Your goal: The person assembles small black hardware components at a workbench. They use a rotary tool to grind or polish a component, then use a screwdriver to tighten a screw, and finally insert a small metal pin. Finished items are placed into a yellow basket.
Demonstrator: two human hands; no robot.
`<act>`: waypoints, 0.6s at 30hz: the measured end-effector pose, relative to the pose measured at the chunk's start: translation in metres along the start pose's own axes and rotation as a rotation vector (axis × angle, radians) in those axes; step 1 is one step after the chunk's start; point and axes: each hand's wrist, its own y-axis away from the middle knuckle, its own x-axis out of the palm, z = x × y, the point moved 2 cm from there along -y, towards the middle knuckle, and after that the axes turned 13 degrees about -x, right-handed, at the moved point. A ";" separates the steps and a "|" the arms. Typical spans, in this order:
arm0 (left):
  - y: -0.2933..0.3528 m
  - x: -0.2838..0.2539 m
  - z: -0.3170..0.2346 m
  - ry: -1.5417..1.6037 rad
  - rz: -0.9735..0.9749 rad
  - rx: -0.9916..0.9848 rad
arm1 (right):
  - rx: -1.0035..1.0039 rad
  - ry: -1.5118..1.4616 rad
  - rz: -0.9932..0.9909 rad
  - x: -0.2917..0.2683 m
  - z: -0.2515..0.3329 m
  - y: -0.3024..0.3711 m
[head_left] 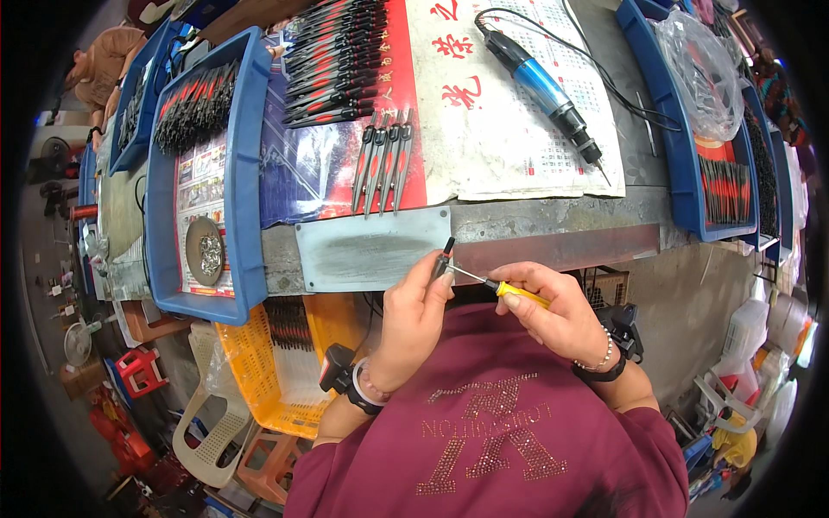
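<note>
My left hand (416, 309) is closed around a slim black piece (444, 259), most of it hidden by the fingers; its kind cannot be made out. Gripped in my right hand (553, 312) is a screwdriver (524, 295) with a yellow handle. Its thin metal shaft points left, and the tip meets or nearly meets the black piece. Both hands are in front of the bench edge, just below a worn grey metal plate (376, 250). Beyond the plate several slim grey, black and red pieces (384, 164) lie side by side, with a larger row (335, 65) behind them.
A blue power screwdriver (540, 84) with a black cord lies on a paper-covered part of the bench. Blue trays (250, 173) at the left and right (682, 186) hold more such pieces. A round dish (205, 250) contains small metal parts. Below stands a yellow crate (250, 371).
</note>
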 end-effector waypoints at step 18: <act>0.013 0.007 0.013 -0.299 -0.262 0.245 | -0.243 0.017 -0.090 0.021 -0.031 0.008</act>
